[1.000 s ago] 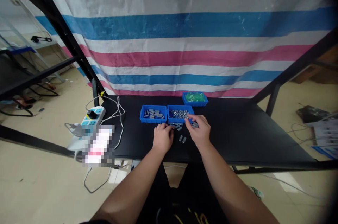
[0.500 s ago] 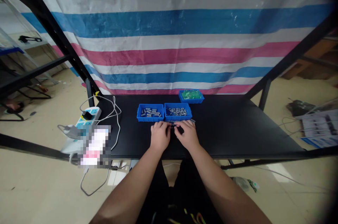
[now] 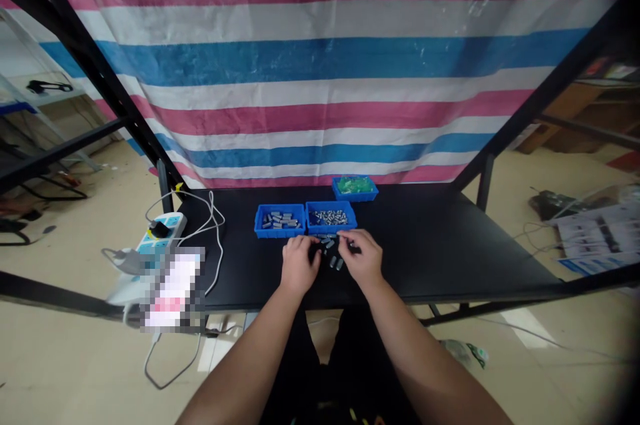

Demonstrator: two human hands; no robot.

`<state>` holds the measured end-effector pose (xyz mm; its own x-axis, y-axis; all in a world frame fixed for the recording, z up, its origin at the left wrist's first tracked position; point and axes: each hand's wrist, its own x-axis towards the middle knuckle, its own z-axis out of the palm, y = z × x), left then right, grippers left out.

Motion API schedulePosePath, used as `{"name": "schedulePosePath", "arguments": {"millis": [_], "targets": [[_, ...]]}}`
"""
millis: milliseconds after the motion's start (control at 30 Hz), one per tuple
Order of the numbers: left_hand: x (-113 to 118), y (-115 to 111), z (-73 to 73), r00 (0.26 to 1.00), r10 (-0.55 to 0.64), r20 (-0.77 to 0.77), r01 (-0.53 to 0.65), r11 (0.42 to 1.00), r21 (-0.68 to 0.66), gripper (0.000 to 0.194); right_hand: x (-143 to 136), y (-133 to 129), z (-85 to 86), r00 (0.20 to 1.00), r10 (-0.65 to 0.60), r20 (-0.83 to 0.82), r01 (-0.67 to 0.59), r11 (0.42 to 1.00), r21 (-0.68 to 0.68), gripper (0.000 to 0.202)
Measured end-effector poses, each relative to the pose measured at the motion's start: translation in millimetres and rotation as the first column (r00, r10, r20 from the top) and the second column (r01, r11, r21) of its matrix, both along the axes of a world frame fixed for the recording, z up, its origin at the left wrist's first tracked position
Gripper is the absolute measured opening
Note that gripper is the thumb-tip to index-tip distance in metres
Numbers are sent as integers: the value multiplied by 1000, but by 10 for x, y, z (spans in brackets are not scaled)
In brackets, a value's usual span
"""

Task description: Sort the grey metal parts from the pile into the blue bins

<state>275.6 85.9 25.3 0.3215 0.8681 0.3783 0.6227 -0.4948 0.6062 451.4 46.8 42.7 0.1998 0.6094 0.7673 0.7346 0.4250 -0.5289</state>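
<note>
Several small metal cylinders (image 3: 333, 263) lie on the black table between my hands, just in front of two blue trays. My left hand (image 3: 299, 265) rests at their left side, fingers bent and thumb apart, nothing visible in it. On the right, my right hand (image 3: 361, 254) has its thumb and index finger curled towards each other near the parts; whatever they hold is too small to make out. The left blue tray (image 3: 280, 233) holds larger metal cylinders. Beside it, the middle blue tray (image 3: 332, 229) contains many small metal pieces.
A third blue tray (image 3: 355, 197) with green pieces stands at the table's back. At the left are a power strip (image 3: 159, 238), white cables and a blurred phone-like object (image 3: 173, 288). Black frame posts flank the table, and a striped sheet (image 3: 320, 58) hangs behind.
My hands have moved apart from each other, uncovering metal cylinders on the table between them. The camera view has tilted up and turned slightly.
</note>
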Motion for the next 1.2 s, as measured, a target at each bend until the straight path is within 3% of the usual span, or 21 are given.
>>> {"name": "schedulePosePath", "arguments": {"millis": [133, 233, 333, 433, 633, 933, 1067, 1200], "targets": [[33, -27, -13, 988, 41, -145, -35, 998, 45, 25, 156, 81, 210, 982, -181, -56, 186, 977, 106, 16], [39, -47, -1, 984, 24, -175, -15, 998, 56, 24, 224, 194, 304, 983, -177, 39, 178, 984, -8, 18], [44, -60, 16, 980, -10, -197, 23, 998, 60, 25, 225, 221, 252, 973, -149, 178, 179, 970, -166, 19], [49, -66, 28, 971, -52, -233, 65, 997, 48, 22, 180, 125, 75, 971, -141, 191, 180, 961, -210, 15], [52, -50, 33, 962, -54, -269, 61, 998, 18, 15, 117, -22, -187, 992, -30, 121, 57, 972, -229, 11], [35, -66, 67, 994, 0, -113, 13, 994, 110, 16, 53, -35, -141, 977, 152, 147, -117, 967, -225, 17], [0, -81, 63, 991, -132, -9, 132, 982, 137, 14, 30, -56, -167, 962, 250, 114, -220, 950, -220, 25], [-19, -79, 56, 976, -211, 58, 203, 972, 121, 8, 14, -33, -166, 954, 292, 73, -272, 940, -206, 13]]}}
